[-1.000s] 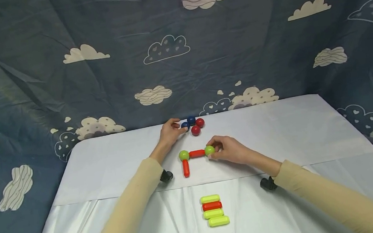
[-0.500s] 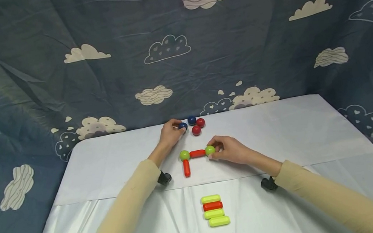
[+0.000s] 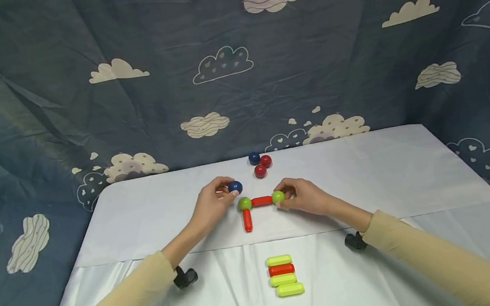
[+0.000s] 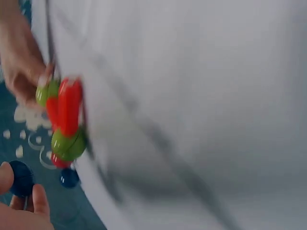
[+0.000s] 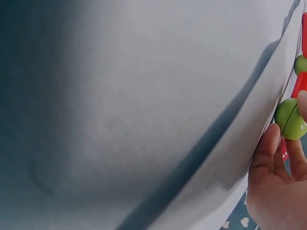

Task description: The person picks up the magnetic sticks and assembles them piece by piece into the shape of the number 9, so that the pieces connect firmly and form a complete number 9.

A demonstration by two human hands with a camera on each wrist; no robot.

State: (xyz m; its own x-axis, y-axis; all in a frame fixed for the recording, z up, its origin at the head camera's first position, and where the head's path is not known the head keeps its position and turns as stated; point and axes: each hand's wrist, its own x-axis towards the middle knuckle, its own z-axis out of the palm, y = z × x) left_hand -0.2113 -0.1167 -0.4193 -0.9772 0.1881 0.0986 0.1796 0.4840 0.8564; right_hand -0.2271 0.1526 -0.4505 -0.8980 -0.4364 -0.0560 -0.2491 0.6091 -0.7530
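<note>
My left hand (image 3: pixel 214 201) pinches a blue ball (image 3: pixel 235 187) between thumb and fingers, just behind and left of a joined piece. That piece has a green ball (image 3: pixel 245 203) at its corner, a red stick (image 3: pixel 247 220) pointing toward me and another red stick (image 3: pixel 261 201) running right to a second green ball (image 3: pixel 278 197). Around this second ball curl the thumb and fingers of my right hand (image 3: pixel 305 197). In the left wrist view the blue ball (image 4: pixel 22 178) shows between the fingertips. The right wrist view shows the gripped green ball (image 5: pixel 290 119) with its seam.
Farther back lie a blue ball (image 3: pixel 254 158) and two red balls, one (image 3: pixel 266 161) behind the other (image 3: pixel 260 171). Nearer me, a row of sticks holds yellow-green ones (image 3: pixel 290 289) and a red one (image 3: pixel 281 269). A cloud-patterned dark curtain (image 3: pixel 166 81) hangs behind the white-covered table (image 3: pixel 364 175).
My left hand has taken hold of a blue ball from the group at the back and brought it toward me, close to the corner green ball. My right hand keeps its place.
</note>
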